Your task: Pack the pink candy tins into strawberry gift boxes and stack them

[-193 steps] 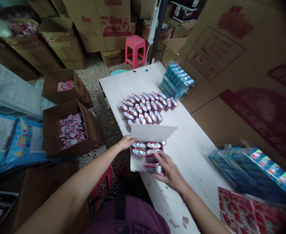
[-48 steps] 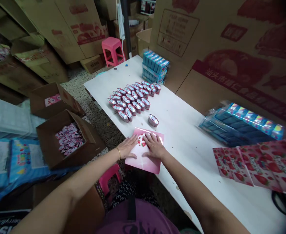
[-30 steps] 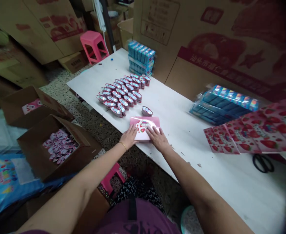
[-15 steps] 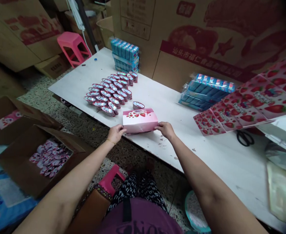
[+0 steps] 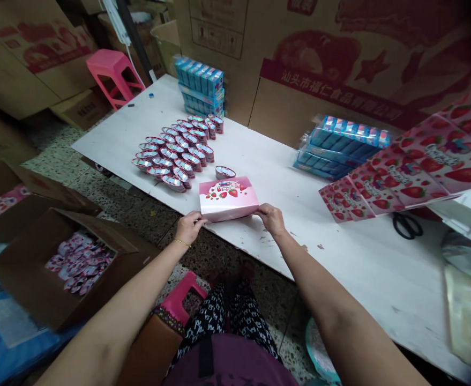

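A pink and white strawberry-print box (image 5: 229,198) lies at the near edge of the white table. My left hand (image 5: 189,227) pinches its lower left corner, fingers closed. At the lower right corner, my right hand (image 5: 270,218) grips the box between thumb and fingers. Just behind the box stands a single small cup with a shiny lid (image 5: 224,172). Several rows of similar cups (image 5: 174,147) are set out to the left of it. The inside of the box is hidden.
Blue packs (image 5: 200,86) are stacked at the back, with more blue packs (image 5: 339,147) at the right. Strawberry-print cartons (image 5: 412,163) and black scissors (image 5: 407,225) are on the right. An open carton of wrapped items (image 5: 80,262) stands at the lower left.
The box has tilted so that more of its printed top face shows. Both hands remain at its lower corners. The whole view has shifted slightly.
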Demonstrator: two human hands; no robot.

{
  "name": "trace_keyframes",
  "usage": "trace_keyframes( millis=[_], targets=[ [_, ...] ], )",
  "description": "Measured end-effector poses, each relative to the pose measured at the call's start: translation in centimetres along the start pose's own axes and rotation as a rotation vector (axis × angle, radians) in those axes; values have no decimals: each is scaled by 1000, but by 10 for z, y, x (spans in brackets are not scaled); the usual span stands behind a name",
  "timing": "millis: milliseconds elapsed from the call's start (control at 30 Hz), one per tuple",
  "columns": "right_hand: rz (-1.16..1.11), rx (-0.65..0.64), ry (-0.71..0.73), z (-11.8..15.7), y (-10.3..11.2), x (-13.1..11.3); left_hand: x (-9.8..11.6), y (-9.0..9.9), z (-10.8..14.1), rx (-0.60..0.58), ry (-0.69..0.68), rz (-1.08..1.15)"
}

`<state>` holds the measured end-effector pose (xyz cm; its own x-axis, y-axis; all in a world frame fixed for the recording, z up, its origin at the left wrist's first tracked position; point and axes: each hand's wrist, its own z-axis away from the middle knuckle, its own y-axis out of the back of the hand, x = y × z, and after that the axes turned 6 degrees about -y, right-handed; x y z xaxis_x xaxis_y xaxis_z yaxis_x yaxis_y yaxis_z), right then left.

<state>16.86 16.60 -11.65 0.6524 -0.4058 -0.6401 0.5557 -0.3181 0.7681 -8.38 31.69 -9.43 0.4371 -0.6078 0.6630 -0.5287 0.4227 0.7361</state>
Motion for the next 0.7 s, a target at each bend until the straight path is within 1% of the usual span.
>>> trace_keyframes(
  millis=[100, 200, 267, 300, 367, 433, 467, 500, 567, 600, 633, 700],
  targets=[
    [18, 26, -8, 4, -3, 2, -3, -3, 1, 4, -33, -21],
    [27, 37, -24, 5, -6, 4, -6, -5, 2, -54, -62, -59],
    [41, 21, -31, 5, -4, 3, -6, -6, 4, -77, -33, -105],
    [48, 14, -32, 6, -2, 2, -4, -6, 4, -66, -1, -130],
    [84, 47, -18, 6, 4, -5, 3, -4, 5, 14, 55, -187],
    [168, 104, 65, 5, 12, -17, 13, -3, 2, 105, 55, -272],
    [232, 104, 140, 3, 15, -24, 19, -2, -1, 111, 24, -325],
    [303, 73, 227, 1, 16, -32, 24, -2, -6, 76, -27, -377],
    [434, -50, 381, -8, 16, -45, 33, -3, -16, -74, -138, -462],
    [485, -107, 430, -12, 14, -49, 35, -4, -20, -147, -177, -489],
    [523, -144, 455, -16, 11, -51, 37, -6, -24, -201, -199, -507],
    [559, -164, 464, -20, 4, -49, 36, -12, -27, -234, -200, -527]
  ],
)
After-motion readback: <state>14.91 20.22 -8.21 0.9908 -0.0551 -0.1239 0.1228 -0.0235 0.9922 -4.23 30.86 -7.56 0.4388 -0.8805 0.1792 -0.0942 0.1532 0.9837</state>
